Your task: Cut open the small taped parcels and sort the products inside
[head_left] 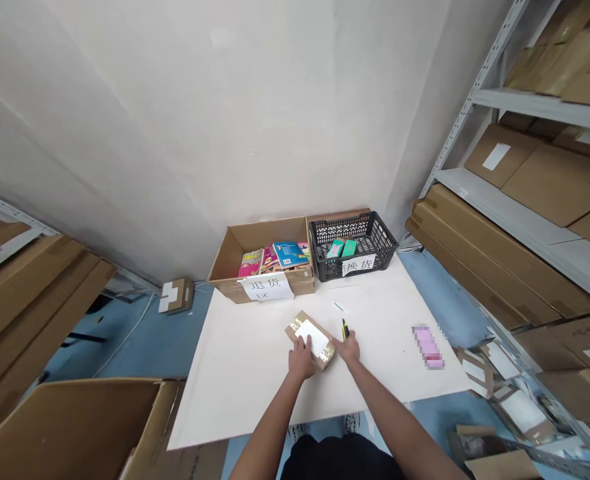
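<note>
A small taped cardboard parcel (300, 320) with a white label (319, 341) lies at a slant on the white table. My left hand (301, 359) grips its near left side, fingertips resting over the label. At the parcel's right end, my right hand (349, 348) is closed around a yellow-and-black box cutter (345, 329), which points up and away from me. The thumb side of that hand is against the parcel. Whether the blade is out is too small to tell.
Behind stand a cardboard box (219, 265) of books and a black crate (387, 257) with green packets. A small white-and-green slip (339, 306) and a blurred pink item (429, 347) lie on the table (239, 373). Carton-filled shelves (525, 207) flank it; an open carton (65, 427) stands front left.
</note>
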Demonstrator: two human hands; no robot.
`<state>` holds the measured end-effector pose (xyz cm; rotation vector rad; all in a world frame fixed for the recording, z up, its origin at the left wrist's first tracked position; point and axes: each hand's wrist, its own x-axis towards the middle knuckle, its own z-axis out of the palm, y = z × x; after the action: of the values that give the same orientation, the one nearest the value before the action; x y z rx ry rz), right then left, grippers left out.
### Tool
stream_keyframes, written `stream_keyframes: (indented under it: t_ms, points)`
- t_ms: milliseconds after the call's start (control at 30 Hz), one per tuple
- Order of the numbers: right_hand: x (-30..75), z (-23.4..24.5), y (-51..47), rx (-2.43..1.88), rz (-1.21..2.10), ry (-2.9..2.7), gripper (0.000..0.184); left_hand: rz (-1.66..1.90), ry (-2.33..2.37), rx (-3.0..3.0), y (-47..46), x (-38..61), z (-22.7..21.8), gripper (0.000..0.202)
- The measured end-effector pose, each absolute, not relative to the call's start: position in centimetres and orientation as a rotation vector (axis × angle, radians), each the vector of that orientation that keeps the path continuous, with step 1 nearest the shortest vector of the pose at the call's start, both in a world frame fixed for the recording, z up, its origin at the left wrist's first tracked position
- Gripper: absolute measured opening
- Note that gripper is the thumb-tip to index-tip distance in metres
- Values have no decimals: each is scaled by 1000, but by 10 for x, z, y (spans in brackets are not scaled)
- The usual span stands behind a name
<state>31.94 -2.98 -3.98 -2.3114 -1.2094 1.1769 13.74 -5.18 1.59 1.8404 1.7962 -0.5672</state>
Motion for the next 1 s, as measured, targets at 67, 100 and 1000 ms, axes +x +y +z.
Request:
stream_keyframes:
  t_ms: [67,100,1000]
  points:
    - [330,-24,-5,-2309,1154,-1259,62,-586,1779,1834,-55,151,24,99]
    - [333,-18,4,-2313,1148,-1314,59,-594,1756,1820,-56,156,26,96]
    - [395,-46,-65,-1893,1726,-1338,49,-450,1740,1974,-56,164,-30,80]
